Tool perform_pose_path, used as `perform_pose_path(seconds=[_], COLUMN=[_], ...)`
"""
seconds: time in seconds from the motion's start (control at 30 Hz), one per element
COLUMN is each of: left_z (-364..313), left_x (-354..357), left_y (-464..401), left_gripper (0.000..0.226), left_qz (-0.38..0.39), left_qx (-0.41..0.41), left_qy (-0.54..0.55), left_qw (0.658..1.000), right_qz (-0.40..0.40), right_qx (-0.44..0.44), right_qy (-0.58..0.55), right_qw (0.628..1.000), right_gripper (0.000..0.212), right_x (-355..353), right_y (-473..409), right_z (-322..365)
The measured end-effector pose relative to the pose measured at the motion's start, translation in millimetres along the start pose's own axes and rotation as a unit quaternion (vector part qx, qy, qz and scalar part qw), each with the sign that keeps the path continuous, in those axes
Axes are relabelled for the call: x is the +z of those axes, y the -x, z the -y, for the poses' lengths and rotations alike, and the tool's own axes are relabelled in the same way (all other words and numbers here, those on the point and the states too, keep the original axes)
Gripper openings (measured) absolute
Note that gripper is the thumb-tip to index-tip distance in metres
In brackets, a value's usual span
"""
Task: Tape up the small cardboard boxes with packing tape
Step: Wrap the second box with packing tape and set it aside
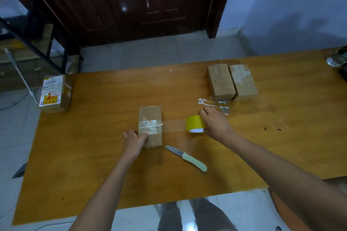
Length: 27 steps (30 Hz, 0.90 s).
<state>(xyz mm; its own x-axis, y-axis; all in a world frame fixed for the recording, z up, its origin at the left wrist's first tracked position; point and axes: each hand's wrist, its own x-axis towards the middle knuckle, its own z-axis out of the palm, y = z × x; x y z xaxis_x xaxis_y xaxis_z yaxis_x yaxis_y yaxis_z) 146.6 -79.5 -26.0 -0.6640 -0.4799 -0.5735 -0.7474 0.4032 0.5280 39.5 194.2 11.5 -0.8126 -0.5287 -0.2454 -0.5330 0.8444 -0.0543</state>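
Head view of a wooden desk (93, 155) with small cardboard boxes. A box (150, 125) lies near the middle of the desk, its long side running from the near edge toward the far edge. The left hand (134, 141) rests against the box's near left corner, thumb pressed on its top and the other fingers curled at its left side, so this grip is closed on the box. A strip of clear tape (173, 126) stretches from the box top, across a torn white label there, rightward to a yellow tape roll (194, 124). The right hand (216, 123) grips the roll, fingers curled over its far and right side, just above the desk surface; the roll stands well to the right of the box.

A knife (185, 157) with a pale green handle lies on the desk between the two forearms, blade pointing toward the box and not touching it. Two more boxes (231, 81) sit side by side, touching, toward the far right corner. Scraps of tape residue (214, 104) mark the desk just in front of them. A labelled parcel (56, 93) stands at the far left corner, overhanging the edge. A clear bottle (338, 58) shows at the right edge. Beyond the desk are a tiled floor and a dark wooden door (131, 2).
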Motion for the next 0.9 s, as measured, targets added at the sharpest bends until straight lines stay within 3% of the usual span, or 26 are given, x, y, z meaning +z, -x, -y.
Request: perform_pose_path(seconds=[0.07, 0.17, 0.3, 0.47, 0.7, 0.9], left_z=[-8, -27, -52, -34, -30, -19], left_x=[-5, -8, 5, 25, 28, 15], left_y=[3, 4, -12, -33, -37, -41], left_gripper=[0.068, 0.044, 0.047, 0.061, 0.062, 0.067], left_qz=[-0.067, -0.175, -0.163, -0.131, -0.148, -0.157], left_qx=[0.043, 0.194, 0.289, 0.285, 0.272, 0.252], left_qy=[-0.089, -0.123, -0.186, -0.304, -0.299, -0.295], left_qw=[0.993, 0.957, 0.925, 0.9, 0.902, 0.908], right_qz=[0.002, 0.004, 0.005, 0.007, -0.015, -0.043], right_qx=[0.003, 0.004, 0.005, 0.018, 0.038, 0.075], right_qy=[0.001, 0.003, -0.001, -0.006, 0.004, 0.12], right_qw=[1.0, 1.0, 1.0, 1.0, 0.999, 0.989], right_gripper=[0.048, 0.048, 0.047, 0.045, 0.039, 0.042], right_x=[-2, -2, -1, 1, 4, -2], right_y=[1, 3, 3, 1, 2, 16], right_z=[-2, -3, -2, 1, -9, -46])
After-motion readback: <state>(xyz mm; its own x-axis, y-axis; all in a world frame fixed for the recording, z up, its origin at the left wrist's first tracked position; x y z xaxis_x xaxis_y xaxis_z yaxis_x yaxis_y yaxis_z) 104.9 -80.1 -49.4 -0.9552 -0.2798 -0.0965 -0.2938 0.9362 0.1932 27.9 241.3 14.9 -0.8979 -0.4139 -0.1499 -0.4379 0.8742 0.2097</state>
